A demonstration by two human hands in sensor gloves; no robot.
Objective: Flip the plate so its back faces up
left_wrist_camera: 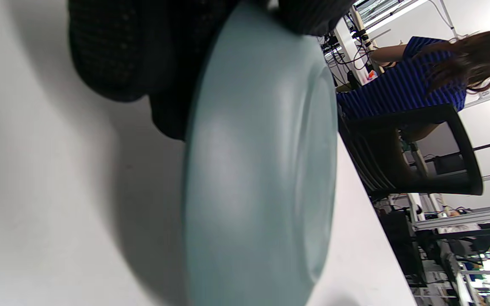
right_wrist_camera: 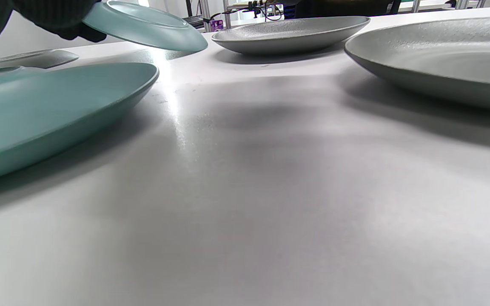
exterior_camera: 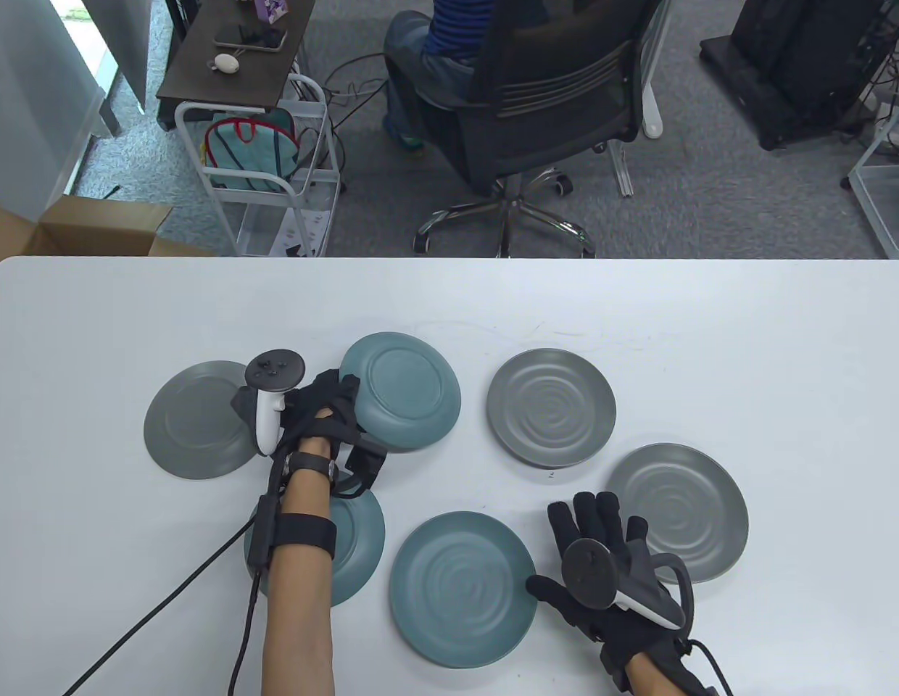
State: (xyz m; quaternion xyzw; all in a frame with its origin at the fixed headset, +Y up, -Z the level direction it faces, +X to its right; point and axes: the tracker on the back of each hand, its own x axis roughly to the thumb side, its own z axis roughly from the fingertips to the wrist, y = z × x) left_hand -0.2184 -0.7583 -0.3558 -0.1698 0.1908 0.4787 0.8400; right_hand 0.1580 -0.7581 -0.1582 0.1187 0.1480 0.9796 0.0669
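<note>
My left hand (exterior_camera: 332, 415) grips the left rim of a teal plate (exterior_camera: 404, 391) and holds it tilted, back facing up, its right edge low over the table. The left wrist view shows the plate's underside (left_wrist_camera: 262, 170) close up, with gloved fingers (left_wrist_camera: 113, 51) on its rim. In the right wrist view the same plate (right_wrist_camera: 143, 25) hangs above the table at the top left. My right hand (exterior_camera: 576, 540) rests flat and empty on the table with fingers spread, between a face-up teal plate (exterior_camera: 460, 589) and a face-up grey plate (exterior_camera: 678, 511).
A grey plate (exterior_camera: 196, 420) lies back up at the left. Another teal plate (exterior_camera: 359, 540) lies partly under my left forearm. A face-up grey plate (exterior_camera: 551, 417) sits mid-table. The white table's (exterior_camera: 783, 326) far edge borders an office chair (exterior_camera: 551, 94).
</note>
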